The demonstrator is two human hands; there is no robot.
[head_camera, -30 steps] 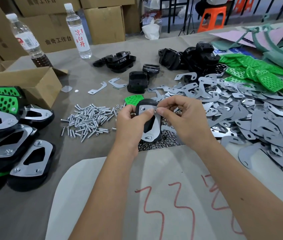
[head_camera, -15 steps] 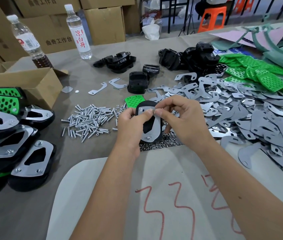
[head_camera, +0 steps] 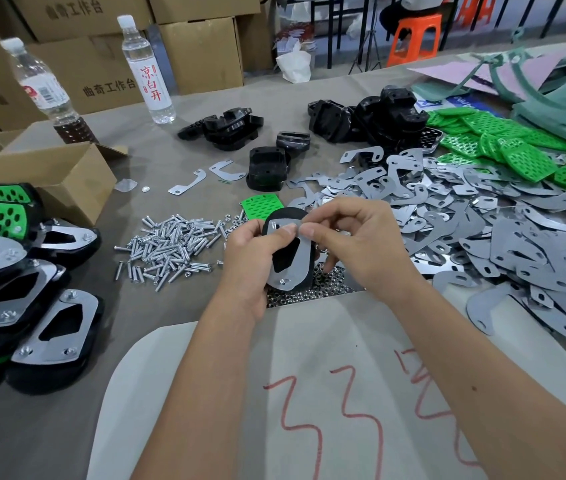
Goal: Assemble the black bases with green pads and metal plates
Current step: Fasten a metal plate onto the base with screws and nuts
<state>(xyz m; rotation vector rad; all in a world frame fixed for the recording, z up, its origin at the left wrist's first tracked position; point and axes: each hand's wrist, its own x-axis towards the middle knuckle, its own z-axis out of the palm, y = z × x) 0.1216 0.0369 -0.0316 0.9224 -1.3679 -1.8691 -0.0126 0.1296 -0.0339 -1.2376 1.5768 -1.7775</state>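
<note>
My left hand point(head_camera: 250, 258) grips a black base point(head_camera: 288, 216) from its left side, thumb laid across the metal plate point(head_camera: 300, 261) that sits on top of it. A screw head shows at the plate's lower end. My right hand point(head_camera: 357, 244) pinches at the plate's upper right edge with thumb and forefinger; whether a small part sits between them I cannot tell. A loose green pad point(head_camera: 260, 204) lies just beyond the base. Screws point(head_camera: 170, 247) are heaped to the left and nuts point(head_camera: 312, 289) lie under my hands.
Finished assemblies point(head_camera: 56, 327) are stacked at the left by an open cardboard box point(head_camera: 49, 174). Loose metal plates point(head_camera: 482, 230) cover the right side, green pads point(head_camera: 517, 150) and black bases point(head_camera: 371, 116) lie beyond. Two bottles point(head_camera: 146, 71) stand at the back. A grey sheet with red marks point(head_camera: 326, 393) lies in front.
My right thumb and forefinger have shifted a little along the top of the plate. The base and my left hand stay where they were.
</note>
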